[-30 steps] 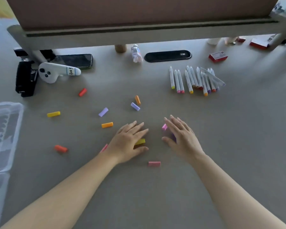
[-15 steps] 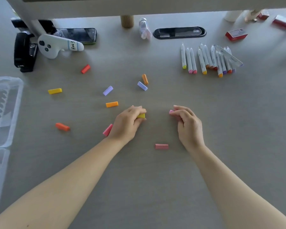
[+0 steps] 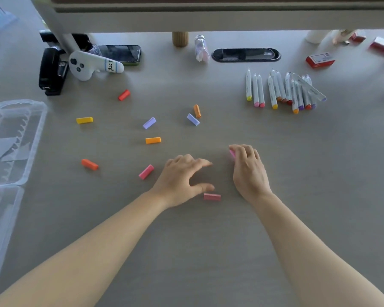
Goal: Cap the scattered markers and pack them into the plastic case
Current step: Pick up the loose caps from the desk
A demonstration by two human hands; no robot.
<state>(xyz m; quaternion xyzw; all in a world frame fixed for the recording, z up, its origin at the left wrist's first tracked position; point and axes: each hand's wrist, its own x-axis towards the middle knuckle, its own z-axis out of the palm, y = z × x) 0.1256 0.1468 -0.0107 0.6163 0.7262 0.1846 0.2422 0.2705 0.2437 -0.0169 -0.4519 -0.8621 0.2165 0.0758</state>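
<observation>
Coloured caps are found loose across the grey table (image 3: 297, 173), none yet fitted: a dusty pink cap (image 3: 212, 196) lies just beside the thumb of the left hand (image 3: 182, 178), a brighter pink cap (image 3: 146, 171) to that hand's left, with orange (image 3: 89, 164), amber (image 3: 153, 140), yellow (image 3: 84, 120), red (image 3: 124, 95) and two lilac caps (image 3: 149, 123) farther out. A pale pink cap (image 3: 232, 153) is pinched at the curled fingertips of the right hand (image 3: 248, 171). The left hand's fingers are loosely spread and arched over the table; whether anything is held beneath the palm cannot be told. The uncapped markers (image 3: 279, 89) lie in a row well apart, at the far right, tips toward the viewer. The clear plastic case (image 3: 34, 138) stands open at the left edge, with nothing seen in it. The step in hand is judged to be the gathering of caps; packing is not begun. Next, each cap must be matched by colour to its marker and pressed home squarely.
</observation>
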